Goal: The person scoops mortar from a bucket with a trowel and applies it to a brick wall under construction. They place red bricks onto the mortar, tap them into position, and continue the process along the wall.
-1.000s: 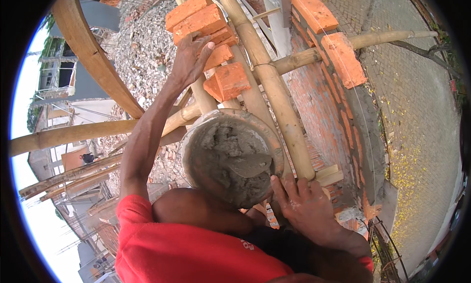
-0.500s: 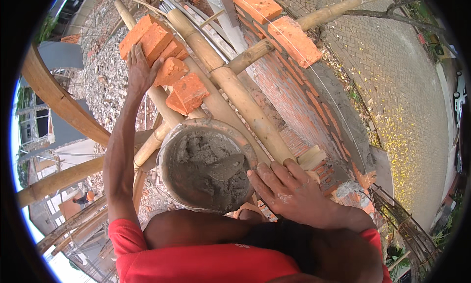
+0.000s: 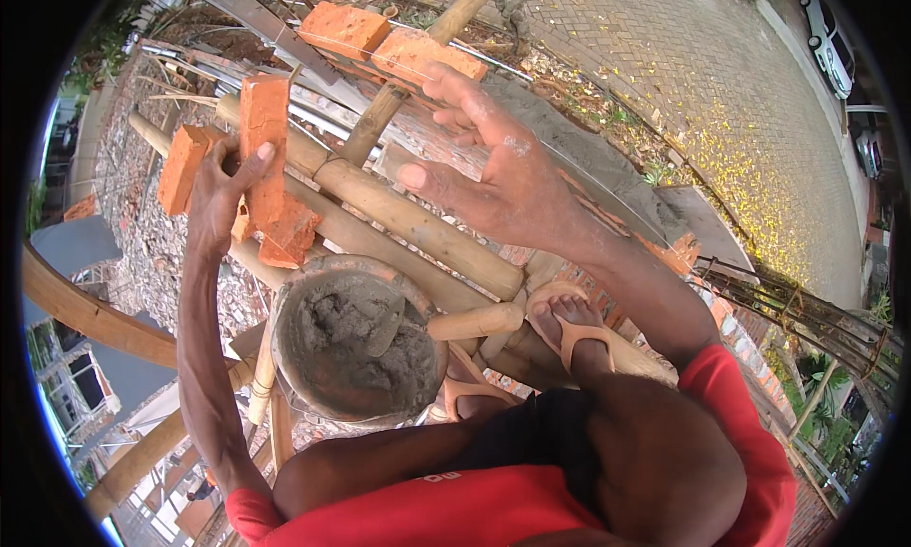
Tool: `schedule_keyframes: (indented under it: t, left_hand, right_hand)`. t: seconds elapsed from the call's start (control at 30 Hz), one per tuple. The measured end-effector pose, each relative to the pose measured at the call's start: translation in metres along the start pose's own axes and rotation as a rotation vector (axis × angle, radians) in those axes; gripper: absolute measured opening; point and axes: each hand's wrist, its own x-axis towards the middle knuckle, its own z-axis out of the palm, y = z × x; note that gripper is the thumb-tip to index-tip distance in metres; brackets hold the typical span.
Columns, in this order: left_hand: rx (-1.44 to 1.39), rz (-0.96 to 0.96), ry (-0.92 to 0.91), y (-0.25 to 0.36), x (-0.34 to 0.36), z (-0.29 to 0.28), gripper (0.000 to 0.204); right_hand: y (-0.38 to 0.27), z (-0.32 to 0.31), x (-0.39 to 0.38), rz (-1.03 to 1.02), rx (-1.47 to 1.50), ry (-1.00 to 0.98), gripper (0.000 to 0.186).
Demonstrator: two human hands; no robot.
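My left hand (image 3: 223, 186) grips an orange brick (image 3: 264, 120) held upright, thumb on its near face. Beneath and beside it are another brick (image 3: 182, 170) and a broken brick piece (image 3: 290, 232), on the bamboo poles. My right hand (image 3: 498, 163) is raised with nothing in it, fingers stretched apart, over the poles and the wall's edge. It overlaps the nearer of two bricks (image 3: 408, 54) set on the wall. Close to my knees stands a round bucket (image 3: 277, 357) of wet grey mortar (image 3: 342, 310). A trowel blade (image 3: 387, 331) lies in the mortar.
Thick bamboo poles (image 3: 418, 215) run diagonally as scaffolding, and my sandalled foot (image 3: 569, 329) rests among them. A thin string (image 3: 356, 49) passes along the wall. Rubble (image 3: 133, 253) lies below to the left; a paved road (image 3: 664, 73) is at right.
My left hand has gone from resting on the brick pile to gripping one brick upright. My right hand has left the bucket's side and risen toward the wall. The view has shifted.
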Motion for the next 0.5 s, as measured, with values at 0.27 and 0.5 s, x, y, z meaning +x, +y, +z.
schedule_keyframes:
  t: [0.27,0.5]
  left_hand:
    - [-0.589,0.183,-0.585,0.122,-0.007,0.121,0.094]
    - [-0.192,0.148,0.079,0.055,0.044,0.061,0.074]
  right_hand:
    - [-0.002,-0.011,0.043,0.214,0.287,0.507,0.036]
    - [0.104,-0.148,0.009,0.164,-0.699,-0.206,0.076]
